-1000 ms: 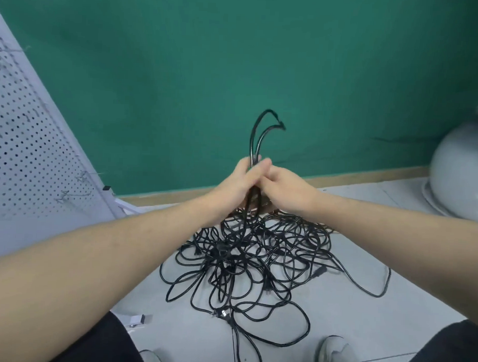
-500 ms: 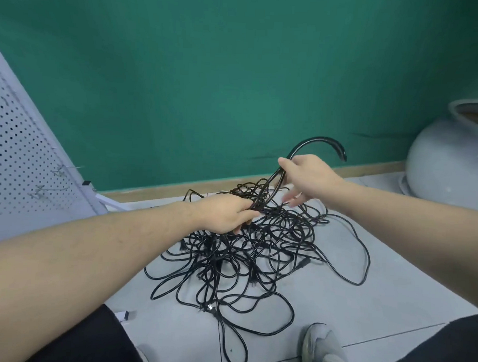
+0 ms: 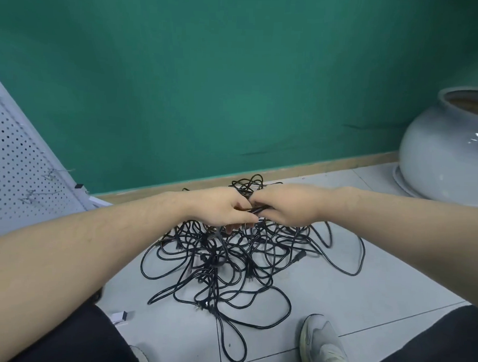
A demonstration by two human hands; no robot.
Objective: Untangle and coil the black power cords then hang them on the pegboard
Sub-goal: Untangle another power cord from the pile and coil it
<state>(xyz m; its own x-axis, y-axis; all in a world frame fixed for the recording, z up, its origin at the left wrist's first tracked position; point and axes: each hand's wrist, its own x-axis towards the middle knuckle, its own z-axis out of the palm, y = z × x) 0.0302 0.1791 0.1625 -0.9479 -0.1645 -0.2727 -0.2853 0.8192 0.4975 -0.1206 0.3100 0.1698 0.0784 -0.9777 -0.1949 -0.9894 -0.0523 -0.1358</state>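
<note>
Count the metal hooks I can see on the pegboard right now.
2. One hook sits higher on the white pegboard, near its right edge; the other hook hangs lower and further left. More may lie outside the frame on the left.

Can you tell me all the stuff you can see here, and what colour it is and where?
power cords: one tangled pile, black, on the floor in the middle
pegboard: one, white with holes, leaning at the left
hooks: a few, metal, on the pegboard
pot: one, big, pale grey, at the right by the wall
wall: green, behind everything
floor: pale grey tiles
shoe: one, grey, bottom right
left hand: one, gripping cord above the pile
right hand: one, gripping cord beside the left hand
</note>
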